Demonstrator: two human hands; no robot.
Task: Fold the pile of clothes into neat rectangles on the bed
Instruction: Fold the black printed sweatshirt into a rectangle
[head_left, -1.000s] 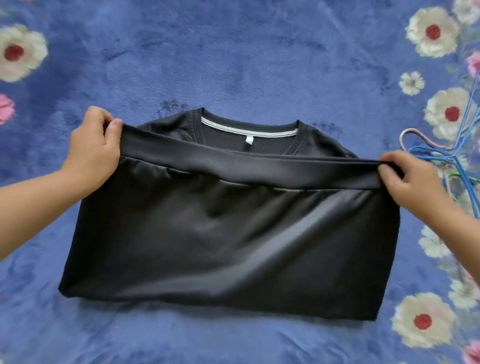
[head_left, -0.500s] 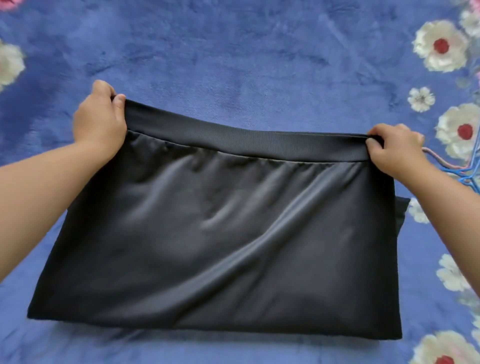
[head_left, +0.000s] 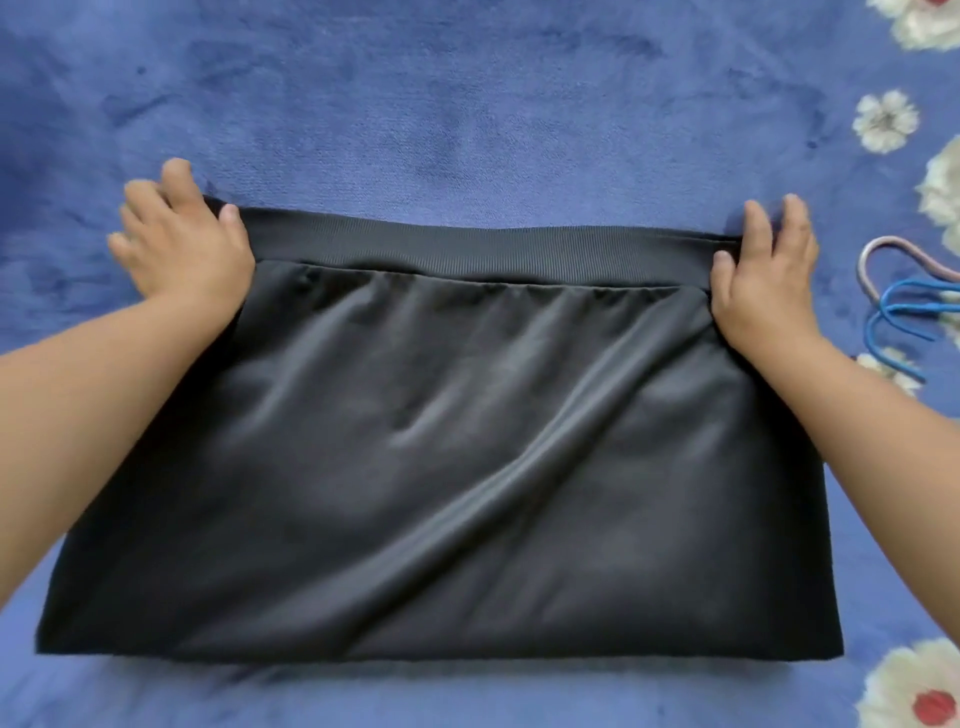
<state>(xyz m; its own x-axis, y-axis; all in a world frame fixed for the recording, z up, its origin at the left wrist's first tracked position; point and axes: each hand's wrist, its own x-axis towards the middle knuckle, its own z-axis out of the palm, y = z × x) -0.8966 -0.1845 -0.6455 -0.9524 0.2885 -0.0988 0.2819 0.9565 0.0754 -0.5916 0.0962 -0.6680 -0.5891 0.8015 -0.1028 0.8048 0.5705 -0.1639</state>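
Blue plush bed cover (head_left: 467, 114), white-and-red flower print toward its right margin; surface for the item below.

Item: black garment (head_left: 441, 441), folded once, lying flat on the bed between the two hands. Ribbed hem band (head_left: 483, 249) forms the far edge; the fold lies along the near edge. Long axis runs left to right, from one hand to the other.

Grip: left hand (head_left: 187, 244) and right hand (head_left: 763, 270) rest on the far corners, one at each end of the band, fingers spread and fairly straight, pressing the cloth down, not pinching it.

Handling, as judged: light, soft, limp, slightly sheen-faced so possibly slippery; a diagonal ridge shows midway. Best taken at corners or edges.

Also present: wire hangers (head_left: 904, 306), blue and pale, just beyond the right hand.
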